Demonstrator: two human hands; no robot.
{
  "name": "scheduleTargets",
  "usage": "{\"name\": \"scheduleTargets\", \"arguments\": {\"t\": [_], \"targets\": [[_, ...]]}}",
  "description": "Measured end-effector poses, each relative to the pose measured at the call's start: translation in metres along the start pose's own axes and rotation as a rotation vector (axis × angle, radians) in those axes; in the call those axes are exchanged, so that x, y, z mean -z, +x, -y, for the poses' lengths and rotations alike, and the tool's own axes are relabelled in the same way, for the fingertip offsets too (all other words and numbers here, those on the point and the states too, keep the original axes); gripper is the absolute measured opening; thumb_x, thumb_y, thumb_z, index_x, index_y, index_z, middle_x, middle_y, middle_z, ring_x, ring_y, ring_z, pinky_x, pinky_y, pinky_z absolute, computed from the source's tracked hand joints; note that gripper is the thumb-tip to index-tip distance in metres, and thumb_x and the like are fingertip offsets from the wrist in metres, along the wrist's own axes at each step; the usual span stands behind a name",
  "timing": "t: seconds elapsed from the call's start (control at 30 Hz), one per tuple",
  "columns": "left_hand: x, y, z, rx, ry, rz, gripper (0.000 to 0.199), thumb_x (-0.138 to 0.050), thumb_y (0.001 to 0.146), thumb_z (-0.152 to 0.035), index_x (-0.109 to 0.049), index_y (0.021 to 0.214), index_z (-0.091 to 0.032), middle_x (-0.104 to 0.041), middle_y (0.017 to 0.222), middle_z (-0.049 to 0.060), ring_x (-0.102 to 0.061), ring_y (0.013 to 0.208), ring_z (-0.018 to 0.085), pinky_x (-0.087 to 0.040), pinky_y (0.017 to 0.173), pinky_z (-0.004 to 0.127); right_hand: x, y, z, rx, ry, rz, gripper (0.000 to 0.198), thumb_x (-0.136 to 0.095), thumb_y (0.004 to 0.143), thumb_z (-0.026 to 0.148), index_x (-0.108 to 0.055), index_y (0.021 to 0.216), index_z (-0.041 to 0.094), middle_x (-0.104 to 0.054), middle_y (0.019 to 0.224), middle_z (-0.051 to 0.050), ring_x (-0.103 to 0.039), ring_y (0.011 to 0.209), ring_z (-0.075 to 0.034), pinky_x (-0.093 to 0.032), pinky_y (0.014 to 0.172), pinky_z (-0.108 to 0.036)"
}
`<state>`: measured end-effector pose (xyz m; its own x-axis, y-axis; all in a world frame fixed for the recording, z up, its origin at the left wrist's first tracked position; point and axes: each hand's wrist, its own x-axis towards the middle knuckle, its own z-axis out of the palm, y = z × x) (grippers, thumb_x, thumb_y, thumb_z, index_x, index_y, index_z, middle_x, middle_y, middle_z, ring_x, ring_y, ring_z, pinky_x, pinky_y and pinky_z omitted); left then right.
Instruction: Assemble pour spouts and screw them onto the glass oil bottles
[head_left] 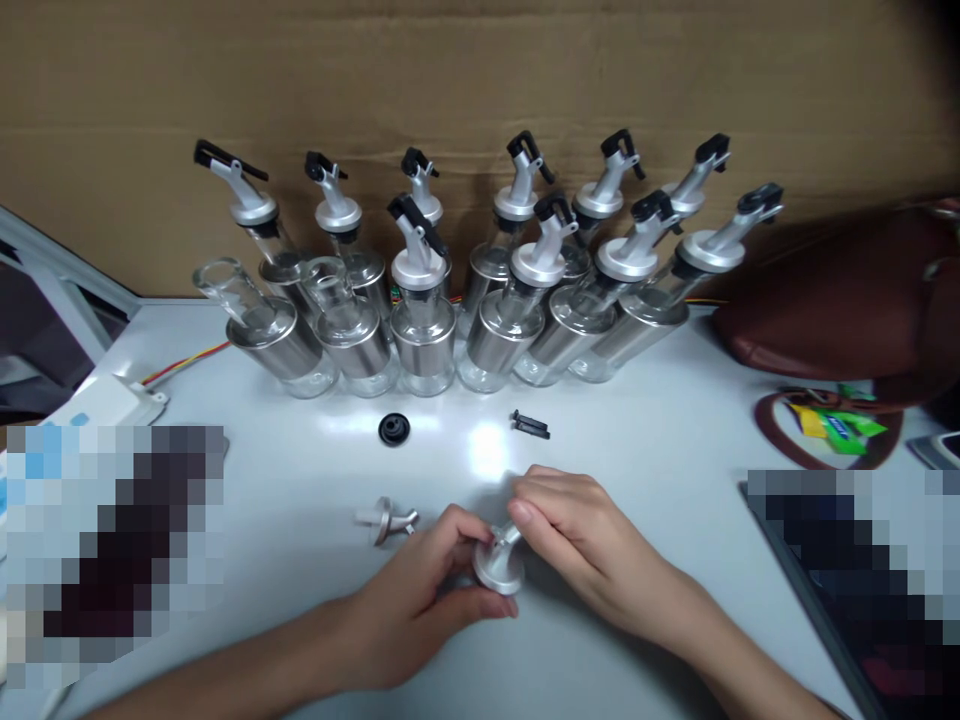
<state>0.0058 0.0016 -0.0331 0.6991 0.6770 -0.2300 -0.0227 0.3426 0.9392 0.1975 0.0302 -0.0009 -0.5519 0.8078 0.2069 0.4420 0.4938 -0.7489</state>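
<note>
Between thumb and fingers, my left hand (pixel 420 600) grips a silver pourer spout (pixel 501 572) by its round base. My right hand (pixel 592 535) is closed at the spout's upper end; its fingers cover the tip, and any small part inside them is hidden. Left of my hands, a second silver pourer spout (pixel 384 522) with a pale tube lies on its side. Further up the table lie a round black stopper (pixel 394 430) and thin black lever pieces (pixel 531 425).
Behind stand two rows of glass-and-steel bottles (pixel 424 345), most topped with pourers; two front-left ones, including an uncapped bottle (pixel 271 335), have bare necks. A brown bag (pixel 832 290) and a brown-rimmed dish of wrapped sweets (pixel 769 425) are at right. Pixelated patches cover both sides.
</note>
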Motion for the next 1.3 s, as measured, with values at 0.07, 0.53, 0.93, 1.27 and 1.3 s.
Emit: {"name": "scheduleTargets", "arguments": {"t": [0.07,0.53,0.93,1.27,1.3], "targets": [[0.0,-0.001,0.0,-0.007,-0.017,0.008,0.032,-0.054,0.09,-0.048,-0.041,0.099,-0.019,-0.059,0.087,0.004,-0.057,0.082,0.016,-0.043,0.078,0.034,-0.002,0.0,-0.001,0.007,-0.002,-0.028,0.039,-0.032,0.099,0.021,-0.039,0.061,0.019,-0.047,0.054,0.004,-0.042,0.05,-0.009,-0.035,0.058,-0.023],[0.004,0.002,-0.012,0.014,0.27,0.095,0.032,-0.048,0.09,-0.048,-0.044,0.101,-0.018,-0.042,0.073,-0.002,-0.037,0.063,0.012,-0.031,0.058,0.026,-0.001,0.0,0.001,0.119,-0.156,-0.091,0.04,-0.027,0.101,0.023,-0.038,0.063,0.02,-0.043,0.054,0.003,-0.038,0.05,-0.01,-0.035,0.057,-0.024],[0.006,-0.002,-0.01,-0.072,0.32,0.105,0.038,-0.032,0.095,-0.054,-0.041,0.106,-0.019,-0.042,0.079,0.001,-0.038,0.067,0.013,-0.035,0.06,0.027,-0.003,-0.003,0.006,0.108,-0.159,-0.09,0.037,-0.031,0.099,0.023,-0.04,0.063,0.02,-0.044,0.056,0.003,-0.038,0.051,-0.011,-0.034,0.056,-0.025],[-0.006,0.003,-0.004,-0.028,0.134,-0.074,0.039,-0.036,0.092,-0.057,-0.041,0.093,-0.018,-0.034,0.066,-0.006,-0.029,0.057,0.009,-0.027,0.053,0.024,-0.003,-0.004,0.007,0.068,-0.126,-0.019,0.035,-0.029,0.101,0.03,-0.044,0.07,0.019,-0.051,0.063,0.001,-0.044,0.056,-0.011,-0.035,0.058,-0.023],[-0.007,0.004,-0.002,-0.035,0.143,-0.088,0.037,-0.037,0.093,-0.056,-0.041,0.093,-0.018,-0.034,0.065,-0.006,-0.028,0.056,0.009,-0.026,0.053,0.024,-0.004,-0.004,0.007,0.084,-0.15,-0.034,0.036,-0.029,0.101,0.028,-0.043,0.069,0.019,-0.05,0.061,0.002,-0.043,0.055,-0.011,-0.034,0.058,-0.023]]}}
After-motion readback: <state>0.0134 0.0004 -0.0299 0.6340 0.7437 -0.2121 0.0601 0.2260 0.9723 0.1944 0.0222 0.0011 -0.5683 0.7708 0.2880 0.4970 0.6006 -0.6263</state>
